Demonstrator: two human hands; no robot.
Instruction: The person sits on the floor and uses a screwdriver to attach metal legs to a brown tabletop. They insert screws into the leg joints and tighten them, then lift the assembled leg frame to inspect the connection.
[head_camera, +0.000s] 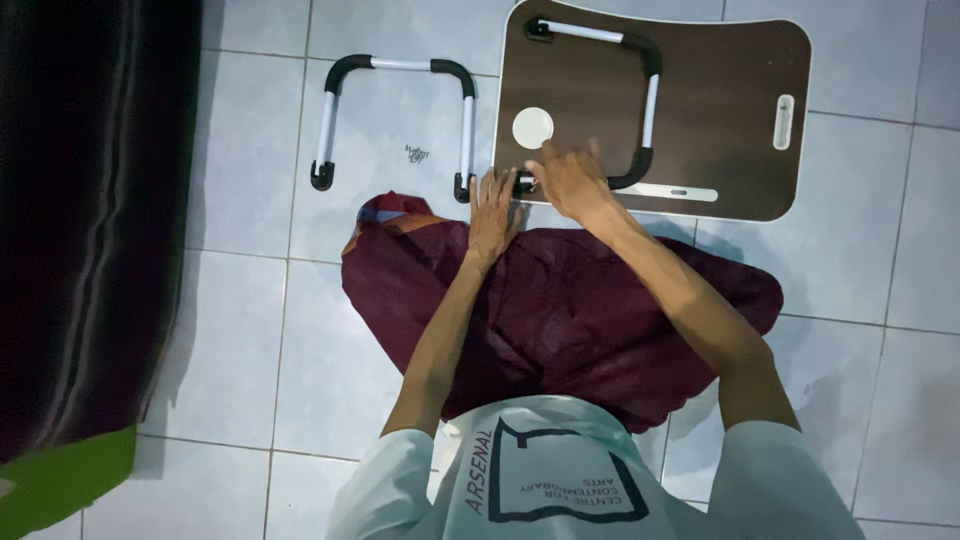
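On the tiled floor (250, 330) in front of me, far left, lies one loose leg frame (395, 120), a bent tube with black ends, not fixed to anything. Next comes my left hand (493, 208), flat and open, its fingers (490, 185) pressing by the edge of the brown board (720, 110). My right hand (568, 178) is curled on the end of the second leg frame (640, 100), which lies on the board. I think I am fixing this leg on. Next I must hold it steady at its joint.
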